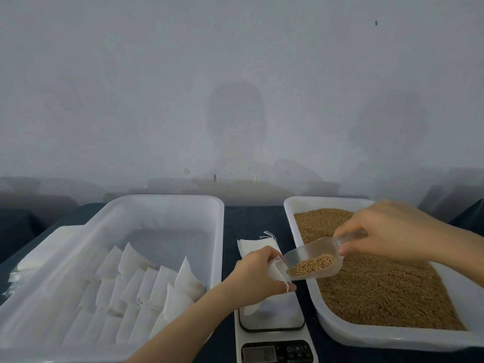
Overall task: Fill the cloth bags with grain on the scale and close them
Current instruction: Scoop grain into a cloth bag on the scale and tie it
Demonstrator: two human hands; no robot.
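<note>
Over on the left, a white tub [167, 199] holds rows of white bags [157, 284]. Next, above the scale [272, 323], the left hand [258, 279] pinches the cloth bag [276, 269] by its rim, mouth turned rightward. At that mouth sits the scoop [311, 260], its long axis running up and right to the handle, which the right hand [385, 231] grips between thumb and fingers above the tray [288, 205] of grain [379, 289]. The pour, I'd judge, needs the scoop tipped down leftward.
</note>
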